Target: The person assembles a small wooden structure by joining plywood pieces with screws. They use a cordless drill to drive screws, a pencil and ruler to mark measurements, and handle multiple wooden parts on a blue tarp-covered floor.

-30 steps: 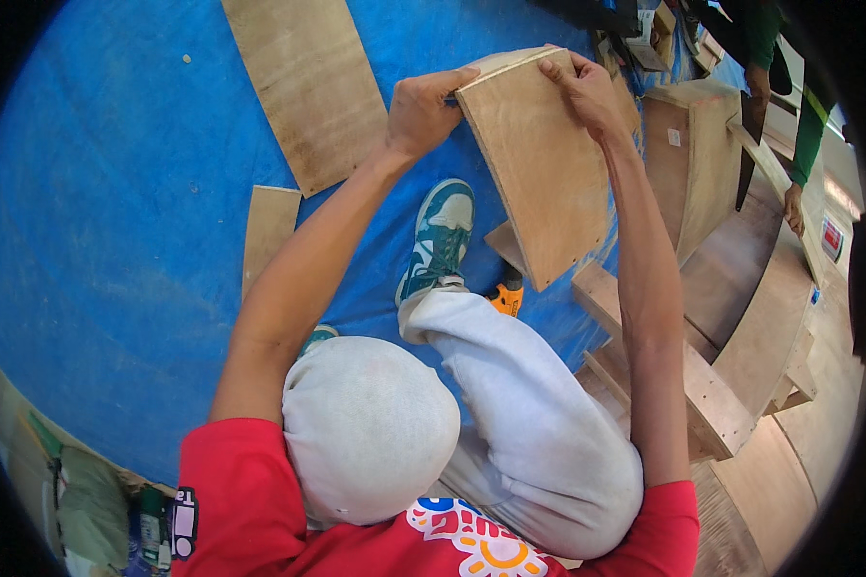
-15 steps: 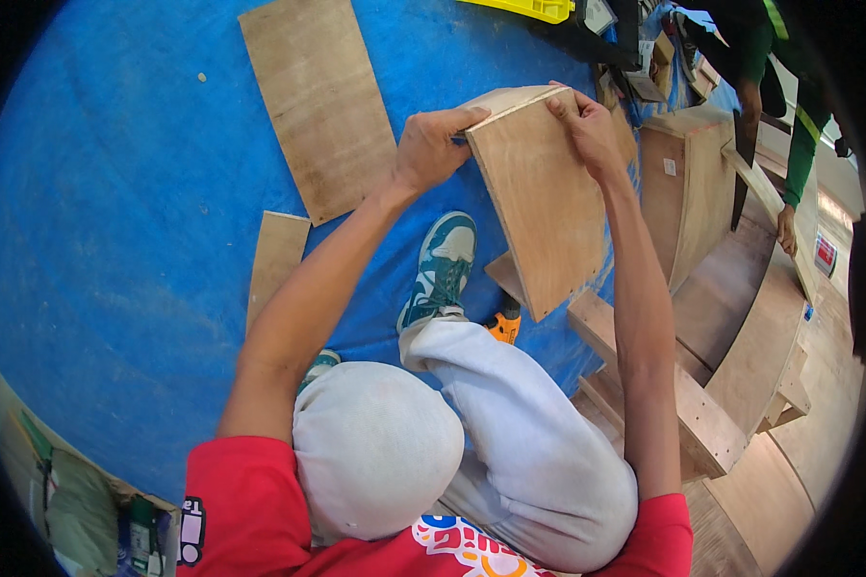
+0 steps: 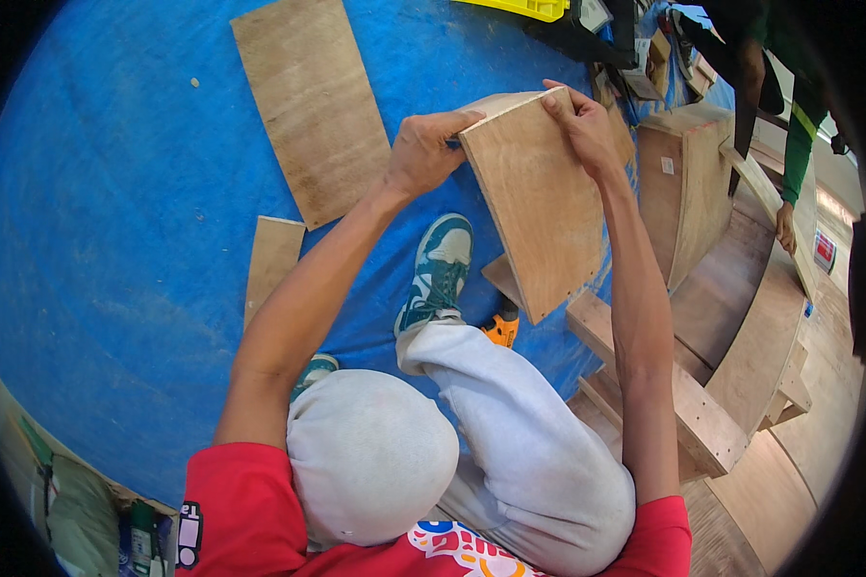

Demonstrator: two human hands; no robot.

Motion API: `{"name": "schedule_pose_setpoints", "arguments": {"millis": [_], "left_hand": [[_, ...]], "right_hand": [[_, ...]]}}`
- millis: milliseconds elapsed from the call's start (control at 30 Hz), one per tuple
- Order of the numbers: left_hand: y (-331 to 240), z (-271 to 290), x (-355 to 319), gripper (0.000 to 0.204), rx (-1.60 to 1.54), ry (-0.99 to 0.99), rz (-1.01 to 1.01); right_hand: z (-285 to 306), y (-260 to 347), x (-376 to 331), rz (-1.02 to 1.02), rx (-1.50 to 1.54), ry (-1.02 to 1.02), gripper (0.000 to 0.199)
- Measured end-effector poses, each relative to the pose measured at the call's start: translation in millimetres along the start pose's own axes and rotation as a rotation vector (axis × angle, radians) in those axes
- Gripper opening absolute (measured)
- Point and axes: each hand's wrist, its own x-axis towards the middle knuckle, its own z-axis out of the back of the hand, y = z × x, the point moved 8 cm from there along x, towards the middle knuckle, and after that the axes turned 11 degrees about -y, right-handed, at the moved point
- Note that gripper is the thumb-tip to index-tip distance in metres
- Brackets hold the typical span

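Bright, diffuse light spreads evenly over the blue tarp, with soft shadows in its folds. Glare whitens a pale strip near 3 o'clock; dark clothing at 2 o'clock loses detail. The held wooden panel looks sharp. Fisheye distortion curves boards at 4 o'clock, inside a black rim.

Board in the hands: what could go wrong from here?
Pinching: the left hand and right hand hold the top edge where the board meets a second board, so a shift might trap fingers.
Knocking: the board's lower end is close to the orange drill and could bump it.
Dropping: a slip might land the board on the nearby shoe.
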Motion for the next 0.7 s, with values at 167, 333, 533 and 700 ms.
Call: {"name": "schedule_pose_setpoints", "arguments": {"millis": [167,333,533,700], "left_hand": [[-4.4,0.9,-5.7,0.036,0.089,-0.054,-0.054],[-0.3,0.0,-9.3,0.037,0.052,-0.078,-0.025],[-4.5,2.5,-11.5,0.043,0.118,-0.096,-0.101],[-3.3,1.8,-11.8,0.043,0.093,-0.090,-0.069]], "right_hand": [[-0.9,-0.8,-4.4,-0.062,0.040,0.002,0.060],[-0.5,-1.3,-4.1,-0.058,0.059,-0.009,0.059],[-1.7,-2.8,-1.7,-0.050,0.103,-0.001,0.059],[-2.2,-7.0,-1.2,-0.074,0.079,0.013,0.061]]}}
